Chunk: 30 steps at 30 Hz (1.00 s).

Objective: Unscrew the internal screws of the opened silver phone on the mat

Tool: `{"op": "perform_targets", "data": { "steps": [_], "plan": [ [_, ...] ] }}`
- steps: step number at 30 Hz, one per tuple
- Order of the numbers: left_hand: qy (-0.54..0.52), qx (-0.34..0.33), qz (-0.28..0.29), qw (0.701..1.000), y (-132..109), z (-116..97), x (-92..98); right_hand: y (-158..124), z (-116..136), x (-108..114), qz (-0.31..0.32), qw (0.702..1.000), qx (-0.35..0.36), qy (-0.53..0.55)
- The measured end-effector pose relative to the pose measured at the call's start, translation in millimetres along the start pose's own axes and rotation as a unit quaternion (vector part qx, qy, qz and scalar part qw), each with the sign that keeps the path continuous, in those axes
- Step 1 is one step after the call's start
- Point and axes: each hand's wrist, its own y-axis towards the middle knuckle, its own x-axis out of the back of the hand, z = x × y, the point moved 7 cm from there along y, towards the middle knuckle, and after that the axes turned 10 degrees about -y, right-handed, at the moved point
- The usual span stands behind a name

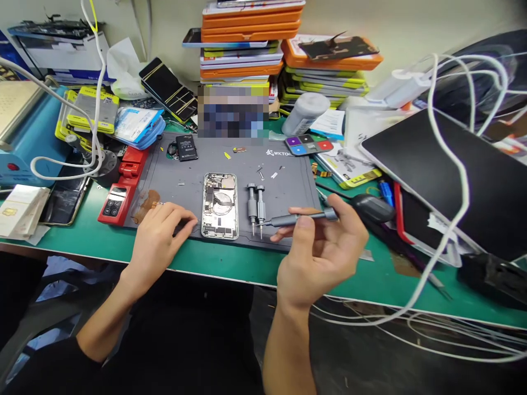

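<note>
My right hand [323, 258] grips a grey precision screwdriver [290, 219], held nearly level above the mat, its tip pointing left. Under that tip, two similar grey screwdrivers [252, 206] lie side by side, bits toward me. To their left sits an opened phone [220, 208], its inner parts and a round coil exposed. My left hand [158, 236] rests at the mat's front edge, left of the phone. Its thumb and forefinger tips come together; whether anything small is between them is hidden. Just behind this hand is a brownish translucent piece [147, 204].
On the grey mat [173, 181] lie a black battery [187, 148] and small loose parts [261, 174]. A red device [119, 200] borders it left. Orange cases [251, 24] are stacked behind. At right are a black soldering-type handle [373, 207], a dark laptop-like slab [448, 170] and white cables [461, 159].
</note>
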Motion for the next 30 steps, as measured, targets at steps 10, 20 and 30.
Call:
{"op": "perform_targets", "data": {
  "steps": [10, 20, 30],
  "plan": [
    [-0.034, -0.012, 0.02, 0.999, 6, -9, -12.1, -1, 0, 0, 0.008, 1.0, -0.012, -0.002],
    [-0.065, -0.01, 0.001, 0.998, 4, -4, -13.1, -1, 0, -1, 0.005, 1.0, -0.017, 0.0],
    [-0.163, 0.119, -0.152, 0.968, -13, 12, 18.9, -4, 8, -13, 0.048, 0.996, 0.003, 0.07]
  ]
}}
